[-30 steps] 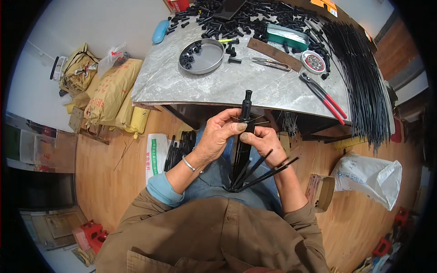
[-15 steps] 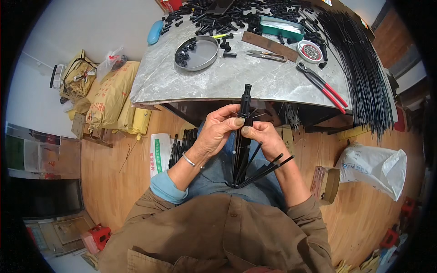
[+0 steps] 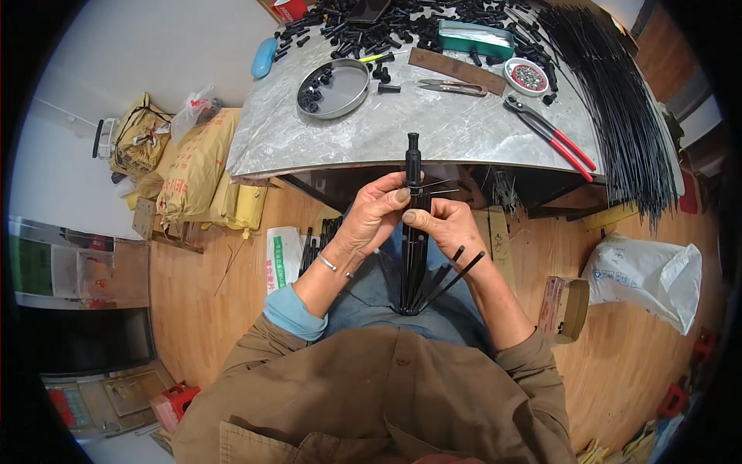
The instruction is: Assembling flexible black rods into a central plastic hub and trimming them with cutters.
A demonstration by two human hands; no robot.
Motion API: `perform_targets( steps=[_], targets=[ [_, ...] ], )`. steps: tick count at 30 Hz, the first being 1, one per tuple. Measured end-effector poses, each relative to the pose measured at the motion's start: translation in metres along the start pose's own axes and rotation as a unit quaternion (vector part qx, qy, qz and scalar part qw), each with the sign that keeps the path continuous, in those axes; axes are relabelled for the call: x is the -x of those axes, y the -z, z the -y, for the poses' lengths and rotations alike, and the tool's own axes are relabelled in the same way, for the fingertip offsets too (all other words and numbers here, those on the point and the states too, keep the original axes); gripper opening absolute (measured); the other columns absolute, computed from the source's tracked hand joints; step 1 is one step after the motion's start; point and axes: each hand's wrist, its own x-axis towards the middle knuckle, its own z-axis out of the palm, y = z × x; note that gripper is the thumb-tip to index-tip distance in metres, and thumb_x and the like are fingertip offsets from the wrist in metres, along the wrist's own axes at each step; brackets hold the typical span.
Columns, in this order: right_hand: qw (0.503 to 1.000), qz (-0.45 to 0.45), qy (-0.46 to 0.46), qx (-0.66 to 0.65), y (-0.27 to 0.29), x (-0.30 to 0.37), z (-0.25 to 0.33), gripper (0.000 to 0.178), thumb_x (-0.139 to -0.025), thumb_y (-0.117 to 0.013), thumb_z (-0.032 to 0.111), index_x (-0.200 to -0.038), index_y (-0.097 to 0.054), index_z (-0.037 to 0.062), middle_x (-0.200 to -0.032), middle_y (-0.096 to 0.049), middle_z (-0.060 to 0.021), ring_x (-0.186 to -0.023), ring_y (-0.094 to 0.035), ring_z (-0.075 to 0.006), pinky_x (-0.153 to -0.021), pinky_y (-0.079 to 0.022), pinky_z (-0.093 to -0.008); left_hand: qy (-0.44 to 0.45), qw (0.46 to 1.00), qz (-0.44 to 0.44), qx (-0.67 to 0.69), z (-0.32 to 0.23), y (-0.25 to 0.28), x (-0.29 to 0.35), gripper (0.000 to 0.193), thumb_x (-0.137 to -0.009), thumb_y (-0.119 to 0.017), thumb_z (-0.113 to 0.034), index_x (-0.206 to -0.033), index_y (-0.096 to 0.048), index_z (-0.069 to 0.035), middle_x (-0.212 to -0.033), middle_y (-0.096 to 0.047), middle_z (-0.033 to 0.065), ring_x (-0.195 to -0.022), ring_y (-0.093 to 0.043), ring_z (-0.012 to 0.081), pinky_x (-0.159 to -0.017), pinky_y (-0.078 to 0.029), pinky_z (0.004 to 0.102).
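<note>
Upright over my lap stands what looks like a black umbrella frame (image 3: 413, 166), a ringed plastic tube on top and a bundle of dark ribs hanging below. My left hand (image 3: 369, 218) is closed around its left side, the thumb pressed just beneath the plastic collar. Lower on the right, my right hand (image 3: 452, 228) pinches the ribs with its thumb across them. Thin wire ends poke out to the right of the collar. A couple of ribs (image 3: 457, 280) splay away from the bundle near my right wrist. The fingers behind the frame are partly hidden.
On the table (image 3: 309, 147) ahead lie a round metal tray (image 3: 340, 97), scissors (image 3: 452, 87), red-handled pliers (image 3: 549, 138), a dish of small metal parts (image 3: 527, 77), black plastic tubes (image 3: 363, 35) and long black rods (image 3: 618, 108). A white sack (image 3: 641, 282) rests on the floor.
My right thumb has shifted slightly up and left on the ribs. Splayed ribs have drawn closer to the bundle, and the frame stands a little straighter. Both hands keep their hold.
</note>
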Motion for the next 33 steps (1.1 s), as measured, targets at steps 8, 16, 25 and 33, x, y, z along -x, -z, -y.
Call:
perform_targets(
  steps=[8,16,25,33],
  targets=[
    [0.998,-0.014,0.055,-0.027,-0.001,-0.004,-0.006,0.038,-0.076,-0.078,0.027,-0.059,-0.052,0.0064,-0.052,-0.046,0.0034,-0.038,-0.039,-0.0054,-0.031,-0.03,-0.0241,0.003,1.0,-0.015,0.0,0.002,-0.007,-0.001,0.035,-0.087,-0.064,-0.007,-0.12,-0.056,0.003,-0.109,-0.064,0.0084,-0.097,-0.062,0.0156,-0.09,-0.049,0.0296],
    [0.995,-0.05,0.088,0.002,0.001,-0.002,-0.012,0.036,-0.077,-0.078,0.027,-0.06,-0.054,0.0048,-0.053,-0.047,0.0049,-0.043,-0.04,-0.0038,-0.035,-0.03,-0.023,-0.01,0.999,-0.028,-0.013,0.005,-0.016,-0.002,0.036,-0.087,-0.063,-0.006,-0.12,-0.055,0.003,-0.108,-0.064,0.0095,-0.097,-0.063,0.0157,-0.089,-0.051,0.029],
    [0.996,-0.003,0.065,-0.059,0.005,-0.003,-0.016,0.038,-0.077,-0.077,0.037,-0.064,-0.059,0.0065,-0.058,-0.049,0.0053,-0.047,-0.042,-0.0038,-0.039,-0.032,-0.0216,-0.012,0.999,-0.041,-0.007,0.006,-0.017,0.001,0.032,-0.086,-0.063,-0.004,-0.117,-0.057,-0.001,-0.104,-0.065,0.0071,-0.091,-0.065,0.0148,-0.082,-0.054,0.0281],
    [0.99,-0.08,0.069,0.092,-0.004,0.016,0.004,0.032,-0.082,-0.073,0.027,-0.065,-0.056,0.0054,-0.061,-0.051,0.0056,-0.056,-0.042,-0.0036,-0.049,-0.033,-0.0221,-0.039,0.994,-0.101,-0.023,0.012,-0.026,0.004,0.027,-0.088,-0.062,-0.004,-0.115,-0.06,-0.001,-0.098,-0.065,0.003,-0.087,-0.061,0.0086,-0.078,-0.051,0.0226]
  ],
)
